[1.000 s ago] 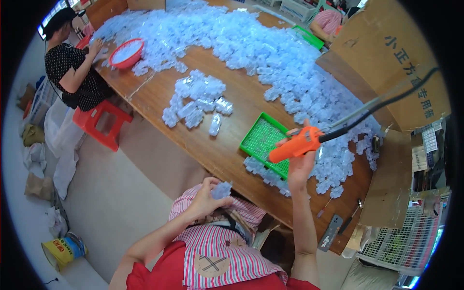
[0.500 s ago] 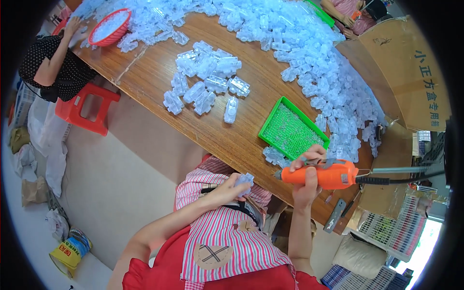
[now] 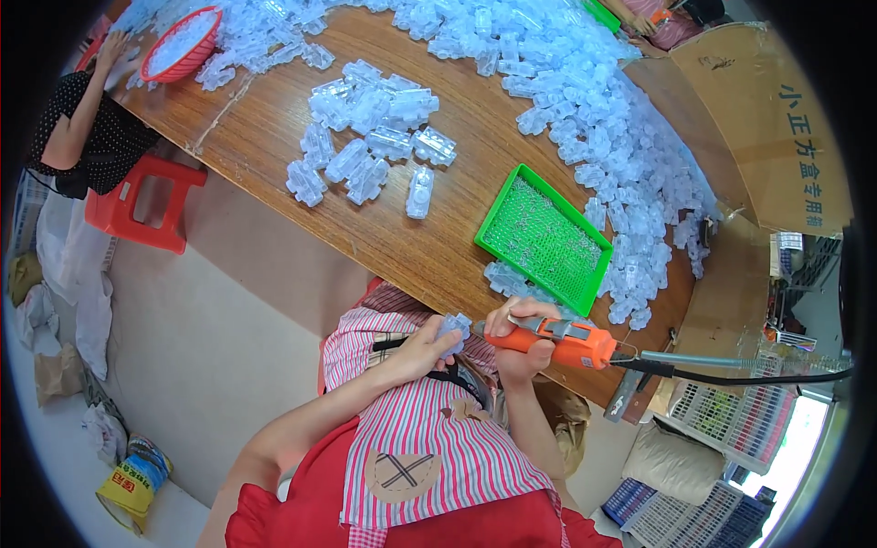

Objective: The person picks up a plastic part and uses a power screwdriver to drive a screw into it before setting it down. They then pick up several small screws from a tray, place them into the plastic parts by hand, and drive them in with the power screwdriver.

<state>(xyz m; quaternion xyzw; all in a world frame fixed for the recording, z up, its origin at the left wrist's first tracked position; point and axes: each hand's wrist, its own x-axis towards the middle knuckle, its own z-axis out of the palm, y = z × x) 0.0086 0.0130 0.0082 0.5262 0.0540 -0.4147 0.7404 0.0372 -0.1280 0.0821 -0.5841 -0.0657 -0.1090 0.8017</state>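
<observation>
In my left hand [image 3: 420, 353] is a small clear plastic housing [image 3: 454, 332], pinched in the fingers above my lap. An orange electric screwdriver [image 3: 585, 346] lies in the grip of my right hand [image 3: 521, 345]. Its tip points left and is right beside the housing; whether they touch I cannot tell. Just beyond my right hand, a green tray [image 3: 499, 203] holds many tiny metal pieces that look like screws. A loose group of similar clear housings [image 3: 375, 110] sits on the wooden table [image 3: 365, 224], with a single one [image 3: 419, 192] slightly apart.
A large heap of clear housings [image 3: 585, 119] runs along the far and right side. A cable and spring [image 3: 731, 363] trail right from the screwdriver. Cardboard [image 3: 767, 128] stands at right. Another person's arm [image 3: 84, 114] is at far left, near a red basket [image 3: 212, 44] and red stool [image 3: 137, 205].
My right hand has brought the screwdriver left and down, from beside the tray to the housing. My left hand still holds the housing. The whole view has shifted slightly.
</observation>
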